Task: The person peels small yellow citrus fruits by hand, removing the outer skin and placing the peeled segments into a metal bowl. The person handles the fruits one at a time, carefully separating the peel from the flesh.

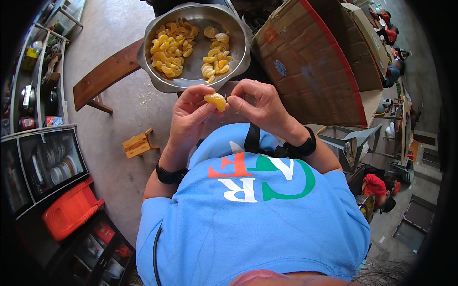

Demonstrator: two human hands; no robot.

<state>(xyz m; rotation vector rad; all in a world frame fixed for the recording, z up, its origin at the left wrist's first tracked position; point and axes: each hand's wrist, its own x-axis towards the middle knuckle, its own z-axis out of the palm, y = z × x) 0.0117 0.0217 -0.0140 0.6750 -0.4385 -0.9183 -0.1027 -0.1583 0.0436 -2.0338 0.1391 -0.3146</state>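
Note:
My left hand (196, 111) grips a piece of peeled mandarin orange (216, 101) between thumb and fingers, with some white pith on it. Just right of it, my right hand (256, 102) has its thumb and index fingertip pinched together near the fruit's edge; whether a strand of pith is between them cannot be told. Beyond both hands stands a wide metal pan (193, 79). A large heap of peeled mandarin segments (171, 48) lies on its left side. On its right side is a smaller group of segments and partly divided pieces (216, 53).
A large cardboard box (304, 68) stands close on the right. A wooden bench (107, 71) and a small wooden stool (136, 145) are on the left, with light scraps (148, 96) on the floor. Shelves (39, 75) line the far left. Several people are at the far right.

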